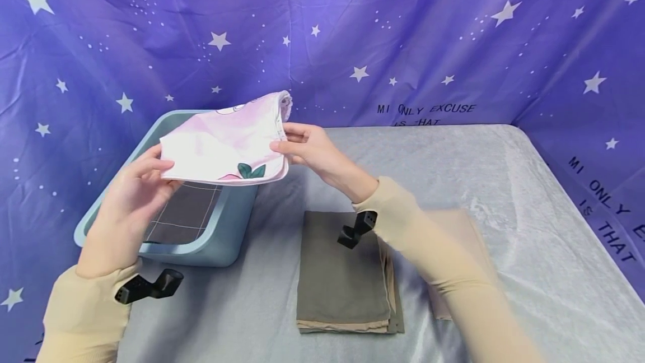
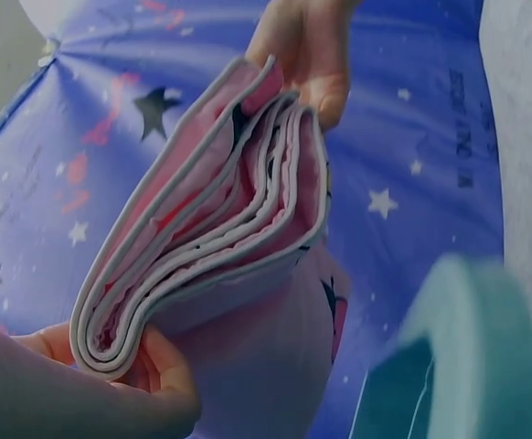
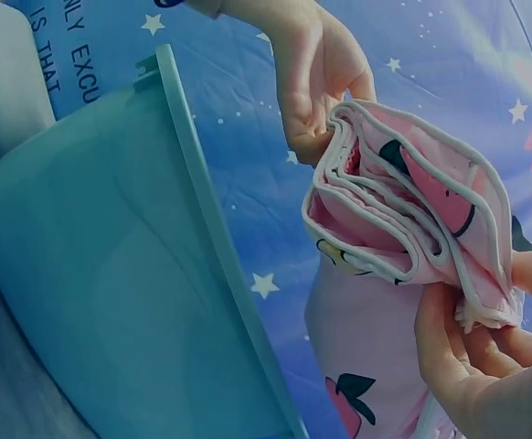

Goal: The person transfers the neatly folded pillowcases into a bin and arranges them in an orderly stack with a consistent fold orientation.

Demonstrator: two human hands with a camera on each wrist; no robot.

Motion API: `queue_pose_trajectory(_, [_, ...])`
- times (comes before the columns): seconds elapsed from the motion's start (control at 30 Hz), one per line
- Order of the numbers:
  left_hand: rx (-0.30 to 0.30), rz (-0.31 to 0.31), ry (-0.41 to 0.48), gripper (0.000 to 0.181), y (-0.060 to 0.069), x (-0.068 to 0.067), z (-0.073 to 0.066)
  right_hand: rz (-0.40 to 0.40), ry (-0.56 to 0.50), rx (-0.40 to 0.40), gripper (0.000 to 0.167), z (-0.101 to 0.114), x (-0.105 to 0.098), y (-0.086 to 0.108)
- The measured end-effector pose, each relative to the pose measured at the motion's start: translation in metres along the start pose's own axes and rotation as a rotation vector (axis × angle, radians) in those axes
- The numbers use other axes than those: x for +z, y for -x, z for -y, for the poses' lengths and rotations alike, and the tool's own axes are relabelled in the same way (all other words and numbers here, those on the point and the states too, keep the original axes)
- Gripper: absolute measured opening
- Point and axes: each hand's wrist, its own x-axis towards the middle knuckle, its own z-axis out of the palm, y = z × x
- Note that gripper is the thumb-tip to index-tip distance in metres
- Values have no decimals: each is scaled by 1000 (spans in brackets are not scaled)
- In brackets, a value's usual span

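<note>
Both hands hold up a folded pink-and-white cloth (image 1: 221,147) above a light blue plastic bin (image 1: 237,223). My left hand (image 1: 136,184) pinches its left end between thumb and fingers. At the opposite end, my right hand (image 1: 322,156) grips the edge, thumb on the near side. The left wrist view shows the cloth (image 2: 202,210) in several layers with white edging, rounded at the fold. Printed fruit and green leaves show on the cloth (image 3: 367,320) in the right wrist view. Inside the bin lies a dark grey cloth (image 1: 183,212) with thin white lines.
A folded olive-grey cloth (image 1: 342,273) with beige layers lies on the grey-covered table (image 1: 544,251). To its right is a pale beige cloth (image 1: 456,228), partly hidden by my right sleeve. Behind hangs a purple curtain with stars (image 1: 302,60).
</note>
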Motion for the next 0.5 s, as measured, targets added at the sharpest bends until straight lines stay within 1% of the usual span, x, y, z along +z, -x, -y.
queue_pose_trajectory(0.03, [-4, -1, 21, 37, 0, -3, -3, 1, 3, -1, 43, -1, 3, -2])
queue_pose_trajectory(0.2, [-11, -39, 58, 38, 3, -18, -17, 12, 24, -3, 43, -6, 18, -9])
queue_pose_trajectory(0.23, [-12, -21, 63, 39, 3, -21, -19, 16, 27, -4, 42, -7, 21, -11])
queue_pose_trajectory(0.27, [-13, -17, 63, 40, 4, -25, -22, 22, 30, -6, 42, -8, 23, -12])
queue_pose_trajectory(0.33, [-15, -11, 95, 40, 5, -30, -26, 37, 28, -13, 41, -11, 29, -15])
queue_pose_trajectory(0.4, [-24, 31, 113, 42, 5, -37, -31, 52, 25, -18, 41, -13, 35, -18])
queue_pose_trajectory(0.43, [-27, 39, 114, 43, 7, -39, -33, 60, 23, -19, 41, -15, 38, -19])
queue_pose_trajectory(0.5, [-28, 7, 101, 42, 10, -44, -38, 75, 32, -15, 41, -17, 43, -23])
